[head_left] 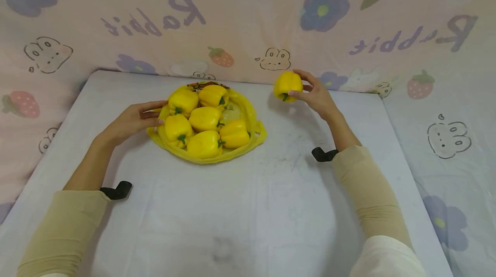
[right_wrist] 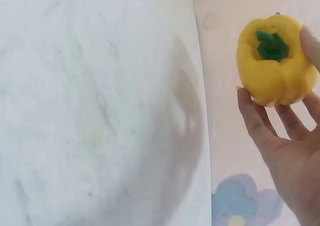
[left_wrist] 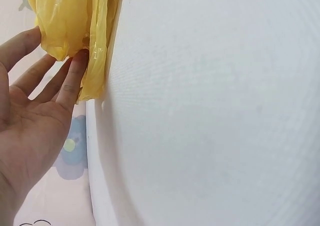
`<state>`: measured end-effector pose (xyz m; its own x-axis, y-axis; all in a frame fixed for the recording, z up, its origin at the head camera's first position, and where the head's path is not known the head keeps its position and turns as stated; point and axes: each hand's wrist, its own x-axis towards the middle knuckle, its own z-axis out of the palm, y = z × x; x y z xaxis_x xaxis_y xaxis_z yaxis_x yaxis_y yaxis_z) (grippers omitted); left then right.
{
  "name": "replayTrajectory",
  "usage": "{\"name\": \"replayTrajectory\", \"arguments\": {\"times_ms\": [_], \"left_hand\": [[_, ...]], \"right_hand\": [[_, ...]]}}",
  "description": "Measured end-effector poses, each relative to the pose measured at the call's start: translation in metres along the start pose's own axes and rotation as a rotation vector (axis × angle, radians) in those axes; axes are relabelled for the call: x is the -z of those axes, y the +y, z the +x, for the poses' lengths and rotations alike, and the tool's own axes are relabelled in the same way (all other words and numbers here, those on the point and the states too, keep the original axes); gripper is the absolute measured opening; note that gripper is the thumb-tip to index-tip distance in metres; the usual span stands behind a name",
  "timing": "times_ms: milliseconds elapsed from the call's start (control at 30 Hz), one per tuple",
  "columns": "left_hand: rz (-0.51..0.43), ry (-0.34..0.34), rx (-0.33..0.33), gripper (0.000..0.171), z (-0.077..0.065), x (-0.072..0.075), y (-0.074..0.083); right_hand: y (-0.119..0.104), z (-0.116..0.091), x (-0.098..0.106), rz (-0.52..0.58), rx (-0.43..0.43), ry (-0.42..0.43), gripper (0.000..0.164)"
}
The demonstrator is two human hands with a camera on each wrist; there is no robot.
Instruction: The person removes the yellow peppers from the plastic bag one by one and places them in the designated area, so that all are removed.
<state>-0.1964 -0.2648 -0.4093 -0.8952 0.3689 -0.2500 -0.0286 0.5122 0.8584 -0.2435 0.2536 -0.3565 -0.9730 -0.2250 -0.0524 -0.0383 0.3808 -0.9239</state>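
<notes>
In the head view, a yellow plastic bag (head_left: 201,161) lies spread wide on the table with several yellow bell peppers (head_left: 205,118) inside. My left hand (head_left: 129,123) touches the bag's left side. From the left wrist view, its fairly straight fingers rest against the crinkled bag wall (left_wrist: 65,21). Off to the right and apart from the bag, my right hand (head_left: 318,96) holds another yellow bell pepper (head_left: 287,84) above the table, thumb and fingers around it. That pepper's green stem (right_wrist: 272,47) faces the camera in the right wrist view.
A white-covered table (head_left: 248,208) carries everything, with faint dark smudges right of the bag. Behind its far edge hangs a printed cloth (head_left: 248,19) with rabbits, flowers and strawberries. Black wrist mounts (head_left: 118,191) stick out from both forearms.
</notes>
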Motion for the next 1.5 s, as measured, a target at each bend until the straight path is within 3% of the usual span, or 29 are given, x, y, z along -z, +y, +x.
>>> {"name": "replayTrajectory", "arguments": {"times_ms": [500, 900, 1067, 1333, 1500], "left_hand": [[-0.001, 0.016, -0.005, 0.065, 0.002, 0.004, 0.002], [-0.057, 0.019, 0.021, 0.066, 0.004, 0.005, 0.005], [-0.088, 0.022, 0.020, 0.065, 0.005, 0.002, 0.003], [-0.086, 0.028, 0.017, 0.064, 0.005, -0.002, -0.001], [-0.073, 0.027, 0.027, 0.065, 0.004, -0.001, -0.002]], "right_hand": [[0.007, 0.000, 0.018, 0.002, -0.026, -0.012, 0.073], [0.017, 0.002, 0.024, -0.007, -0.074, -0.012, 0.075], [0.029, 0.006, 0.027, 0.012, -0.080, -0.007, 0.075], [0.067, 0.019, 0.032, 0.027, -0.074, 0.021, 0.076], [0.053, 0.011, 0.026, 0.009, -0.072, -0.001, 0.074]]}}
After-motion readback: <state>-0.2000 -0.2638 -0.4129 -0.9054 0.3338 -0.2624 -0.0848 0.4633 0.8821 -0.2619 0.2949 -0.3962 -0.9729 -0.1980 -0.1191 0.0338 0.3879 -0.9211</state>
